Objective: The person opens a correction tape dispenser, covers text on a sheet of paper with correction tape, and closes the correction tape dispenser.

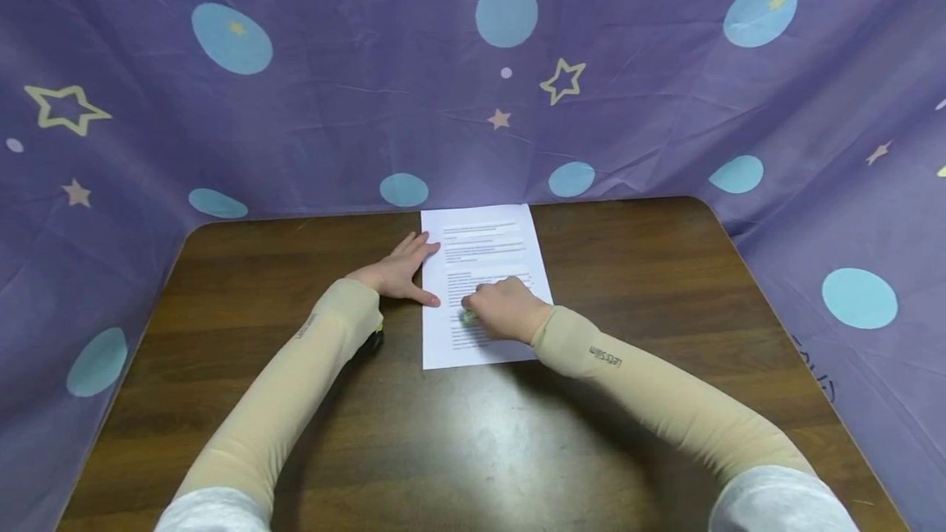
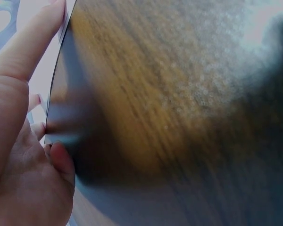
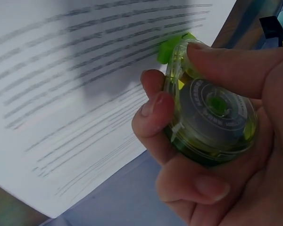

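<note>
A printed sheet of paper (image 1: 484, 265) lies on the wooden table, its far end by the curtain. My left hand (image 1: 399, 269) rests at the sheet's left edge with fingers spread; thumb and fingertips touch the margin. In the left wrist view the thumb (image 2: 30, 42) is straight along the paper's edge. My right hand (image 1: 510, 309) grips a green, see-through correction tape (image 3: 217, 117) over the lower half of the text. Its bright green tip (image 3: 167, 49) is close to the printed lines; whether it touches the paper I cannot tell.
The brown wooden table (image 1: 244, 310) extends around the sheet on both sides and in front. A purple curtain (image 1: 340, 105) with stars and blue dots hangs behind the table and along its sides.
</note>
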Demonstrator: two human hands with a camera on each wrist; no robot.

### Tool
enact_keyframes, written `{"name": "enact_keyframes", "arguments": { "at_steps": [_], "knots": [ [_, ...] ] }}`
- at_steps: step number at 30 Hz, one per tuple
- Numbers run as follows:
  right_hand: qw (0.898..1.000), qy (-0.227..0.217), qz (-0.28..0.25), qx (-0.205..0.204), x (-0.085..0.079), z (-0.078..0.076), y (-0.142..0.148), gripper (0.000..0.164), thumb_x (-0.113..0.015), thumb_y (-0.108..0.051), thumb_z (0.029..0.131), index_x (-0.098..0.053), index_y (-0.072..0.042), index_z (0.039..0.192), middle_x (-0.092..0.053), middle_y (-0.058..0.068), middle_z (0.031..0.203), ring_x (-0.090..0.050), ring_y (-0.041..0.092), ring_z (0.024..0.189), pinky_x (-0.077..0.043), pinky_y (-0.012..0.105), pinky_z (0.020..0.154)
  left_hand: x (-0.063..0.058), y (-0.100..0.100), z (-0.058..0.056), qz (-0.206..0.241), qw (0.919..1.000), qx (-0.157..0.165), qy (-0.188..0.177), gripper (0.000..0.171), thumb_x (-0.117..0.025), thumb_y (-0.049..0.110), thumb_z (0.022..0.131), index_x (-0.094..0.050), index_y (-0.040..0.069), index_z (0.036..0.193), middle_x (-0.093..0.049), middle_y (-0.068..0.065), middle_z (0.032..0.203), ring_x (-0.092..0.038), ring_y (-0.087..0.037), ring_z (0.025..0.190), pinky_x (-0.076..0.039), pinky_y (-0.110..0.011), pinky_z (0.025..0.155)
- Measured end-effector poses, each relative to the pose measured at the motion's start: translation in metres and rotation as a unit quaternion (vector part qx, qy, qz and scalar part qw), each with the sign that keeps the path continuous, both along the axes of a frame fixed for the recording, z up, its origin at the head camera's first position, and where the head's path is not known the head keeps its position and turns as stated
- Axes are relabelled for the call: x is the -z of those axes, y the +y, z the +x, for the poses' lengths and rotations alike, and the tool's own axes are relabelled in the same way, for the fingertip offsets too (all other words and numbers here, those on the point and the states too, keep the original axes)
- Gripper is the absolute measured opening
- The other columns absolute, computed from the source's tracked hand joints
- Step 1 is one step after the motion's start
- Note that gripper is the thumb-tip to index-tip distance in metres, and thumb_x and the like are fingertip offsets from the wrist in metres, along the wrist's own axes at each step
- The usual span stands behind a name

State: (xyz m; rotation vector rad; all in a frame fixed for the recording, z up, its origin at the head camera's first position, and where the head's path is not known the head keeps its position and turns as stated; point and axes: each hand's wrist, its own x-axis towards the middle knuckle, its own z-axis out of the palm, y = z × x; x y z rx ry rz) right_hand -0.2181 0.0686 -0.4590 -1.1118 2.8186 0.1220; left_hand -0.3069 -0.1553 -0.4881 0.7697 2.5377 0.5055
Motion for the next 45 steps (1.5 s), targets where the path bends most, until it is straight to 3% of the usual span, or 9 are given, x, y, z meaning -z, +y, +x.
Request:
{"name": "enact_keyframes", "arguments": {
  "at_steps": [7, 20, 32, 39, 42, 45],
  "knots": [
    [1.0, -0.005, -0.008, 0.016, 0.0, 0.0, 0.018, 0.003, -0.063, -0.019, 0.084, -0.065, -0.021, 0.085, -0.064, -0.001, 0.077, -0.06, 0.014, 0.066, -0.049, 0.038, 0.051, -0.001, 0.0, 0.0, -0.002, 1.0, -0.001, -0.001, 0.111, -0.076, 0.052, 0.071, -0.014, 0.008, 0.151, 0.004, -0.017, 0.156, 0.009, -0.035, 0.142, -0.009, -0.055, 0.111],
    [0.999, -0.016, -0.023, 0.041, 0.001, 0.002, 0.049, 0.008, -0.063, -0.017, 0.085, -0.06, -0.02, 0.078, -0.058, -0.001, 0.071, -0.056, 0.015, 0.063, -0.046, 0.04, 0.05, 0.001, 0.001, 0.001, -0.001, 1.0, -0.005, -0.003, 0.11, -0.076, 0.052, 0.072, -0.013, 0.007, 0.15, 0.005, -0.017, 0.156, 0.01, -0.036, 0.142, -0.007, -0.056, 0.111],
    [0.998, -0.018, -0.054, 0.019, 0.001, 0.001, 0.059, 0.014, -0.066, -0.012, 0.082, -0.056, -0.018, 0.073, -0.051, -0.002, 0.065, -0.047, 0.014, 0.056, -0.042, 0.037, 0.045, 0.016, -0.003, -0.009, -0.002, 0.9999, -0.009, -0.01, 0.117, -0.073, 0.064, 0.066, -0.011, 0.014, 0.151, 0.008, -0.01, 0.157, 0.015, -0.029, 0.142, -0.005, -0.053, 0.112],
    [0.997, -0.028, -0.068, -0.016, 0.001, -0.005, 0.068, 0.009, -0.069, -0.019, 0.083, -0.06, -0.02, 0.083, -0.054, -0.005, 0.071, -0.049, 0.01, 0.06, -0.043, 0.033, 0.048, 0.013, -0.002, -0.007, 0.0, 0.9999, -0.005, -0.01, 0.115, -0.073, 0.062, 0.068, -0.011, 0.012, 0.151, 0.008, -0.012, 0.157, 0.014, -0.03, 0.142, -0.005, -0.054, 0.112],
    [0.996, -0.024, -0.084, -0.009, -0.003, -0.01, 0.073, 0.009, -0.069, -0.021, 0.085, -0.062, -0.02, 0.092, -0.057, -0.006, 0.076, -0.05, 0.008, 0.06, -0.043, 0.031, 0.049, 0.006, 0.0, -0.002, 0.004, 1.0, -0.004, -0.007, 0.112, -0.075, 0.055, 0.07, -0.012, 0.008, 0.151, 0.006, -0.016, 0.156, 0.012, -0.034, 0.142, -0.006, -0.056, 0.111],
    [0.995, -0.015, -0.094, 0.002, -0.006, -0.013, 0.075, 0.012, -0.068, -0.022, 0.086, -0.063, -0.02, 0.097, -0.059, -0.005, 0.079, -0.051, 0.008, 0.06, -0.045, 0.031, 0.051, 0.007, -0.001, -0.002, 0.015, 0.9999, 0.003, -0.004, 0.113, -0.074, 0.056, 0.07, -0.012, 0.006, 0.15, 0.006, -0.019, 0.156, 0.012, -0.037, 0.141, -0.005, -0.058, 0.11]
  ]
}}
